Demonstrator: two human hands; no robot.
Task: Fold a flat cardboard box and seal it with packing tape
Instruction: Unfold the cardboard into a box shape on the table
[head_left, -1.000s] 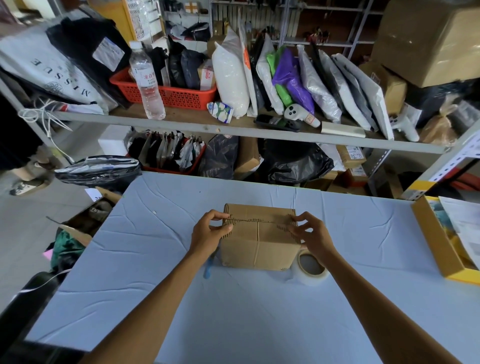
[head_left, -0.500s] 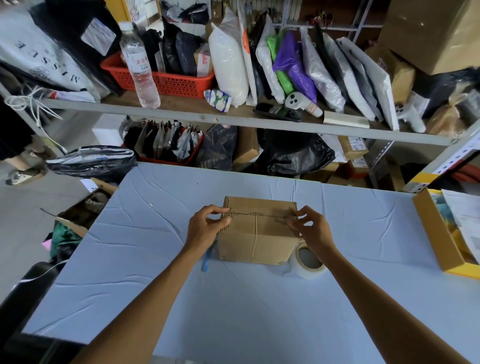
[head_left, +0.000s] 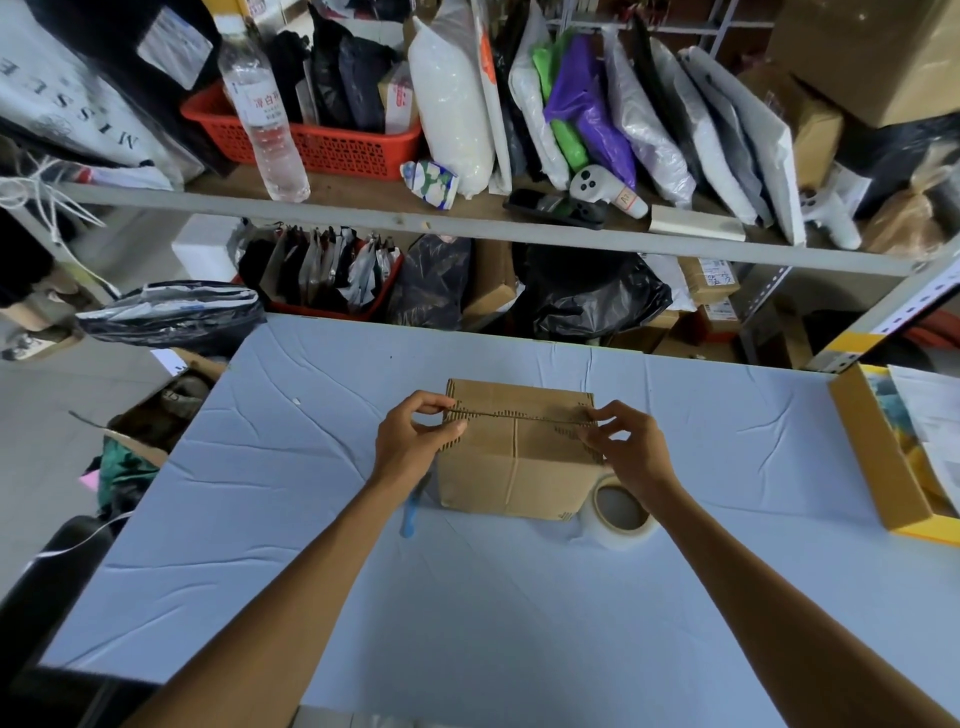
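Fingers (head_left: 434, 399): left hand (head_left: 410, 447) and right hand (head_left: 631, 449) pinching opposite ends of the top seam
Cardboard box (head_left: 514, 467): mid-desk (head_left: 467, 597), folded, flaps closed
Packing tape (head_left: 623, 512): roll flat, just beside box
Remaining: sealing, judging by the bare-looking seam

Even diffuse light, soft shadows on counter (head_left: 519, 597); strong wide-angle bowing at edges, slight blur left edge.

cardboard box (head_left: 511, 467): folded, flaps closed | tape roll (head_left: 622, 512): flat, beside box
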